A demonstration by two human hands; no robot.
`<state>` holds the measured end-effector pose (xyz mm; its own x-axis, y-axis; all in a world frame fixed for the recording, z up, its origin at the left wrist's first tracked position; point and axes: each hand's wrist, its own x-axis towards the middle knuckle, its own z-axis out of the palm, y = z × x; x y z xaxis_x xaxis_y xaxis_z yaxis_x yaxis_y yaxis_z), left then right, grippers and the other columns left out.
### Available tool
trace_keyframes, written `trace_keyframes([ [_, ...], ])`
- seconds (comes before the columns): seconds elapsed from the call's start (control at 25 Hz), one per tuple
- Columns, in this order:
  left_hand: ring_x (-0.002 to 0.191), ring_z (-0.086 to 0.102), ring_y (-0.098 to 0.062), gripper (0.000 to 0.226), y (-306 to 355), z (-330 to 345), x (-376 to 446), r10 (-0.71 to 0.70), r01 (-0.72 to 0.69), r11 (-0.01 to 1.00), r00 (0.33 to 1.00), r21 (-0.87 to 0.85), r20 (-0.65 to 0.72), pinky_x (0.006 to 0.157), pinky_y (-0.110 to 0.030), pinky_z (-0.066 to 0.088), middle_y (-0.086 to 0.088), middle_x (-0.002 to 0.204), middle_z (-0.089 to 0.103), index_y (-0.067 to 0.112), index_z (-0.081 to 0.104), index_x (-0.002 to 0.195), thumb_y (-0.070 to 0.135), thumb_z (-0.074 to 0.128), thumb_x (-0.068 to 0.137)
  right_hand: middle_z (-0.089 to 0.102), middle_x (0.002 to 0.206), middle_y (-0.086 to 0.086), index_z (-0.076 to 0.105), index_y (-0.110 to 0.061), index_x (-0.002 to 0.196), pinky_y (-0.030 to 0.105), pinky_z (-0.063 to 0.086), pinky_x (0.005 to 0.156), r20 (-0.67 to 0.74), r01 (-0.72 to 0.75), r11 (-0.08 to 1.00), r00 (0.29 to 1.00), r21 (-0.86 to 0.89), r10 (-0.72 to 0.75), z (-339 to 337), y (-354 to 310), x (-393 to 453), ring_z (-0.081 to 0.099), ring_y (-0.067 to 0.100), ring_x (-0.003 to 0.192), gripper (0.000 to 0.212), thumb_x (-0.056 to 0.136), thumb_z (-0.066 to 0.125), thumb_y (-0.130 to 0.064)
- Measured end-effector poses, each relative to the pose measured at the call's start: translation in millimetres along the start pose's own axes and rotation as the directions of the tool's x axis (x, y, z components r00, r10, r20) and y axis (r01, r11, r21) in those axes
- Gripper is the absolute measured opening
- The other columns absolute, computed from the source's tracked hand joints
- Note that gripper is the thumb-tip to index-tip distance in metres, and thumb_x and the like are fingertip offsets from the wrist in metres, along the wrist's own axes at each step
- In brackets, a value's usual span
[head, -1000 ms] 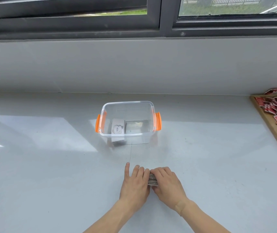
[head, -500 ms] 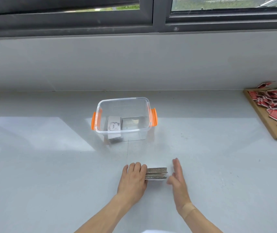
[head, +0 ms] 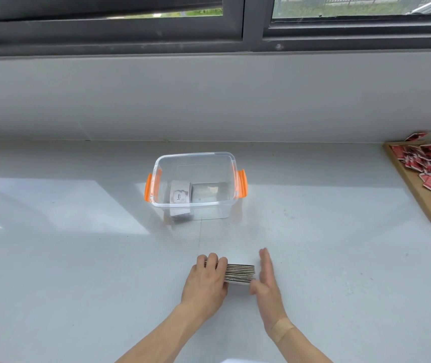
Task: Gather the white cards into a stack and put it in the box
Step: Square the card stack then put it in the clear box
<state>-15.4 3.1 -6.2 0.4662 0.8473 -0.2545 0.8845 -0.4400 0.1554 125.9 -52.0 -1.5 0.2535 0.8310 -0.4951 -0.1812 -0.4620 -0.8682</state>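
Observation:
A stack of white cards (head: 240, 273) stands on edge on the grey counter, its striped edges facing me. My left hand (head: 207, 280) curls over the stack's left end and holds it. My right hand (head: 265, 277) is flat with straight fingers, its palm against the stack's right end. Beyond them sits a clear plastic box (head: 196, 163) with orange handles. A white card stack (head: 180, 196) printed "love" lies in its left half.
A wooden tray (head: 413, 197) with several red and white cards lies at the right edge. A grey wall and a dark window frame rise behind the counter. A bright patch of light falls on the counter at left.
My right hand lifted off the top of the stack, opened flat and now presses the stack's right end. My left hand curled over the left end.

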Motion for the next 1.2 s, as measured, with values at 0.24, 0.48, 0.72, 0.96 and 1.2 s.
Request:
trace_keyframes([
  [0.24, 0.099, 0.047, -0.026, 0.033, -1.9, 5.0, -1.4, -0.047, 0.046, 0.998, 0.999, -0.045, -0.02, 0.064, -0.03, 0.047, -0.002, 0.108, 0.051, 0.018, 0.046, 0.109, 0.03, 0.06, 0.082, 0.034, 0.147, -0.016, 0.026, -0.037, 0.145, 0.011, 0.045, 0.073, 0.126, 0.005, 0.998, 0.992, -0.062, 0.002, 10.4, 1.7, 1.8, 0.048, -0.016, 0.102, 0.087, 0.071, 0.042, 0.005],
  [0.48, 0.096, 0.045, -0.026, 0.032, -3.3, 8.1, 0.0, -0.044, 0.042, 0.999, 0.997, -0.028, -0.07, 0.066, -0.031, 0.045, -0.002, 0.109, 0.049, 0.018, 0.044, 0.11, 0.028, 0.057, 0.084, 0.02, 0.152, -0.016, 0.012, -0.027, 0.15, 0.024, 0.024, 0.112, 0.325, 0.379, 0.623, 0.923, -0.685, -0.204, -0.5, -6.3, 13.1, 0.012, 0.005, 0.142, 0.09, 0.075, 0.061, -0.015],
  [0.72, 0.109, 0.047, -0.022, 0.048, -12.6, 4.9, 2.6, -0.042, 0.017, 0.976, 0.993, -0.219, -0.108, 0.087, -0.028, 0.041, 0.002, 0.119, 0.048, 0.019, 0.041, 0.126, 0.03, 0.059, 0.083, 0.062, 0.104, -0.005, 0.049, -0.02, 0.132, 0.034, 0.052, 0.072, 0.512, 0.548, 0.039, 0.803, -0.836, -0.304, 7.0, -8.2, 24.3, 0.058, 0.022, 0.09, 0.059, 0.078, 0.072, -0.029],
  [0.96, 0.136, 0.028, 0.001, 0.088, -78.9, 9.3, -33.8, -0.345, 0.205, 0.471, 0.938, -0.858, 0.034, 0.108, -0.022, 0.024, 0.018, 0.145, 0.034, 0.027, 0.028, 0.144, 0.014, 0.071, 0.068, 0.056, 0.103, -0.004, 0.05, -0.023, 0.116, 0.037, 0.048, 0.066, 0.491, 0.52, 0.024, 0.819, -0.854, -0.297, 6.2, -7.3, 28.1, 0.05, 0.025, 0.088, 0.035, 0.084, 0.063, -0.028],
  [1.2, 0.136, 0.025, 0.003, 0.091, -56.2, 9.1, -43.5, -0.531, 0.212, 0.0, 0.828, -0.977, 0.18, 0.097, -0.013, 0.027, 0.016, 0.153, 0.028, 0.03, 0.025, 0.147, 0.012, 0.043, 0.06, 0.056, 0.101, -0.005, 0.051, -0.023, 0.113, 0.033, 0.048, 0.056, 0.462, 0.493, 0.044, 0.84, -0.869, -0.285, 10.3, -7.1, 26.9, 0.049, 0.024, 0.087, 0.036, 0.081, 0.065, -0.027],
])
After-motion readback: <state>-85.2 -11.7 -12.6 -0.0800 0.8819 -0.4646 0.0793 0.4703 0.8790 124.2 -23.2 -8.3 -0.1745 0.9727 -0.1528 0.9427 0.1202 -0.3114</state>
